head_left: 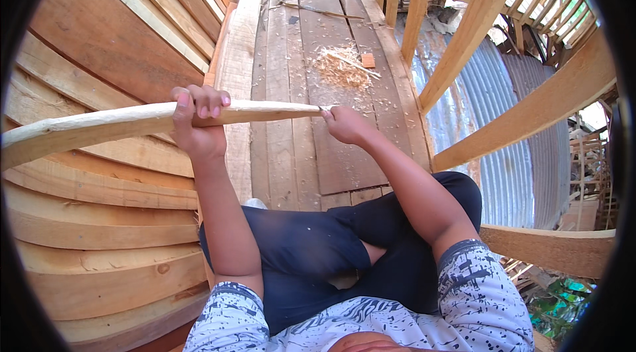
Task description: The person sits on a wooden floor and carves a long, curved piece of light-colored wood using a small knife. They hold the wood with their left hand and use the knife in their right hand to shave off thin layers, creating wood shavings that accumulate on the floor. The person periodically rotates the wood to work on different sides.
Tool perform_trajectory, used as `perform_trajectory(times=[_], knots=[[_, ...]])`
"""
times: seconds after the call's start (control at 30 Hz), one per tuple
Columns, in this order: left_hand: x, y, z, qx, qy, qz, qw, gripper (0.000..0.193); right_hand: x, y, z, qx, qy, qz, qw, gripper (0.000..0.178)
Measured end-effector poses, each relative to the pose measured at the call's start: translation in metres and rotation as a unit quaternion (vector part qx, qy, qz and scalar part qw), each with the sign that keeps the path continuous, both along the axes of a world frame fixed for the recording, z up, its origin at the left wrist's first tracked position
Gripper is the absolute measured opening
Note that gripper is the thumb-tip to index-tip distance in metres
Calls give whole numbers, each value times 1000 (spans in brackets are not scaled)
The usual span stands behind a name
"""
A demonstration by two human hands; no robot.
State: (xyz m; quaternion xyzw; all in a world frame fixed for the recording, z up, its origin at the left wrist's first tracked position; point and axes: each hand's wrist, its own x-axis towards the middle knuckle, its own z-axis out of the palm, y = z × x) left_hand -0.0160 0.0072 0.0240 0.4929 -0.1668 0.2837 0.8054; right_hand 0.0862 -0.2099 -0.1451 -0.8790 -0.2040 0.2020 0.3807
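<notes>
A long pale wooden pole (119, 118) crosses in front of me, running from the far left rim to the middle and tapering to a thin right end. Its upper face looks rough and whittled. My left hand (200, 117) is closed round it with the fingers curled over the top. At the thin end my right hand (346, 125) is closed, fingers wrapped at the tip. A small dark spot shows beside those fingers; I cannot tell whether it is part of the pole or something held.
Wood shavings (341, 67) lie heaped on the plank floor (281, 153), with a small orange-brown block (368, 60) beside them. Board walling (99, 219) rises on the left. Wooden railing posts (467, 34) stand on the right, above a corrugated metal sheet (503, 153). My crossed legs are below.
</notes>
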Motion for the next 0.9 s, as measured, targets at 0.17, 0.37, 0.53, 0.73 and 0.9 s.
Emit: perform_trajectory(times=[0.17, 0.37, 0.53, 0.73, 0.9], knots=[[1, 1, 0, 0, 5, 9, 1000, 28, -21, 13, 42, 138, -61, 67, 986, 46], [4, -3, 0, 15, -6, -23, 1000, 30, 7, -9, -32, -36, -23, -62, 997, 47], [-1, 1, 0, 10, 8, 15, 1000, 30, -31, 20, 57, 85, -40, 28, 995, 48], [4, -2, -2, 12, -11, -38, 999, 28, 8, -13, -45, 11, -37, -79, 996, 46], [0, 4, -4, 14, -6, 3, 1000, 27, -14, 13, 19, 7, -52, -7, 999, 44]])
